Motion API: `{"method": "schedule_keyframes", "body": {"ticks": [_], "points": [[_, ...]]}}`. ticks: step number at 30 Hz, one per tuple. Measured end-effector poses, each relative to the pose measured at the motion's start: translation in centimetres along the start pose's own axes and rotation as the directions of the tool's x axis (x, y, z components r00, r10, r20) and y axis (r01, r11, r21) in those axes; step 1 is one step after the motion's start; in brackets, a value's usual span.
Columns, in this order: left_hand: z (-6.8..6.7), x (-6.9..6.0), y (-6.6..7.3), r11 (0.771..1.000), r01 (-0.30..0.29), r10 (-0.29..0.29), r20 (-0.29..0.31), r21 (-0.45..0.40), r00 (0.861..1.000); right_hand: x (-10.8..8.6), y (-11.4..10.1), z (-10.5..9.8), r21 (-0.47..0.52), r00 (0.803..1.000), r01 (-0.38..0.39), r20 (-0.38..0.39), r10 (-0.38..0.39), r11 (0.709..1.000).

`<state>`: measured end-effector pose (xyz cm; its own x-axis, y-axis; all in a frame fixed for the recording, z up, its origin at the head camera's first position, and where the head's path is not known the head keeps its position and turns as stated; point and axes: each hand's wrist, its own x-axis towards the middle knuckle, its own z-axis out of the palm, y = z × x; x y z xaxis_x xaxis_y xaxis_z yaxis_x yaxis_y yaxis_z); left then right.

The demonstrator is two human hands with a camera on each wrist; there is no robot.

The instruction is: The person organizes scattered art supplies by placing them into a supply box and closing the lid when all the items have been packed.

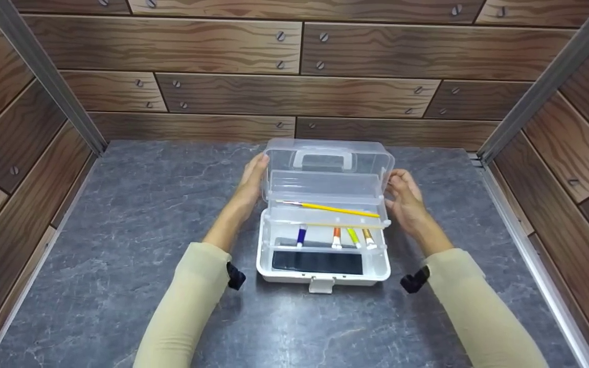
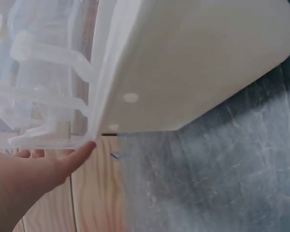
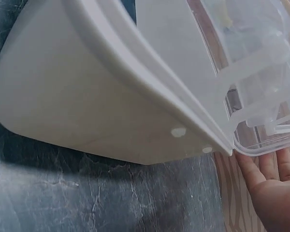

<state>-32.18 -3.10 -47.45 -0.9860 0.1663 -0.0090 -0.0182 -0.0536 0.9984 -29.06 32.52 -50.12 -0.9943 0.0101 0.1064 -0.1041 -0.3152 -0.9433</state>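
Note:
A white box (image 1: pixel 386 273) stands with its clear hinged lid (image 1: pixel 283 156) raised, a white handle (image 1: pixel 322 159) on it. My left hand (image 1: pixel 246 190) touches the lid's left side with extended fingers. At the right side my right hand (image 1: pixel 409 204) has its fingertips against the lid's edge, fingers loosely bent. Clear trays inside hold a yellow-handled paintbrush (image 1: pixel 339 209), a thin tan stick (image 1: pixel 345 225) and several small tubes, including a blue tube (image 1: pixel 301 235) and an orange tube (image 1: pixel 337 235). In the base lies a flat black rectangular thing (image 1: pixel 317 262).
The box rests on a grey marbled surface (image 1: pixel 136 225). Wood-patterned panels (image 1: pixel 233 94) rise at the back and both sides, with metal rails (image 1: pixel 535 271) along the edges. A white latch (image 1: pixel 321 285) sticks out at the box's front.

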Motion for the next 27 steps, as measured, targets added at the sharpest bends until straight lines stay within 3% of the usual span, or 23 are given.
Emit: {"method": "schedule_keyframes", "body": {"ticks": [6, 10, 16, 21, 27], "points": [[0.4, -0.3, 1.2, 1.000, -0.004, 0.004, -0.002, 0.029, 1.000, -0.8, -0.7, -0.2, -0.021, 0.999, 0.017, 0.033, -0.016, 1.000], [0.6, -0.3, 1.6, 0.997, -0.052, 0.052, 0.003, 0.055, 0.999, -1.0, -1.7, -0.3, -0.072, 0.999, -0.009, 0.038, 0.012, 0.997], [0.6, -0.6, 1.6, 0.993, -0.099, 0.099, 0.012, 0.070, 0.995, -0.7, -5.1, 0.2, -0.205, 0.982, -0.028, 0.176, 0.065, 0.978], [0.3, -1.2, 1.7, 0.992, -0.090, 0.085, 0.057, 0.085, 0.995, -0.5, -7.0, 1.3, -0.365, 0.969, 0.024, 0.236, 0.068, 0.931], [0.3, -1.5, 1.9, 0.994, -0.089, 0.080, 0.129, 0.062, 0.988, 0.5, -7.9, 2.5, -0.536, 0.958, 0.135, 0.284, 0.027, 0.834]]}}
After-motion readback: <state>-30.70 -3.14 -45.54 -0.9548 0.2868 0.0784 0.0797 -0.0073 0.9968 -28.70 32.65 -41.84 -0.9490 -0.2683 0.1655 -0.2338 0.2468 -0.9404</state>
